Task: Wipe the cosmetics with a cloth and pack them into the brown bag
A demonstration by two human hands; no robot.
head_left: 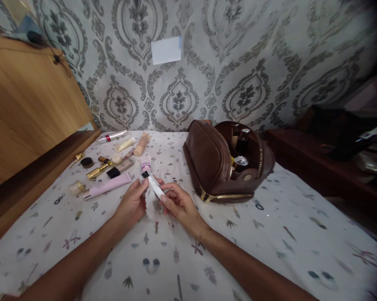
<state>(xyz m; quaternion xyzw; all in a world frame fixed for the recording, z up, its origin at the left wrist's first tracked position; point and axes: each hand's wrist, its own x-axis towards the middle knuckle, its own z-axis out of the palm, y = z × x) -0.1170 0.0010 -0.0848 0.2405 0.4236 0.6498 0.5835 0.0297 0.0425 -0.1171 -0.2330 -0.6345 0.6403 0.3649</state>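
Observation:
Between my two hands is a small white tube with a black cap (156, 186), tilted with the cap toward the upper left. My left hand (134, 200) grips its cap end, and a white wipe or tissue (152, 204) hangs below from the same fingers. The lower end of the tube is pinched by my right hand (179, 205). Just beyond the cap lies a pink and white tube (146, 163). A long lilac tube (108, 185) rests to the left of my left hand.
Several cosmetics lie at the left, among them a gold tube (97, 170), a dark round pot (87, 162) and a beige tube (142, 144). An open brown cosmetic bag (207, 154) with bottles inside stands at the right. A wooden cabinet (28, 92) borders the left, a patterned wall the back.

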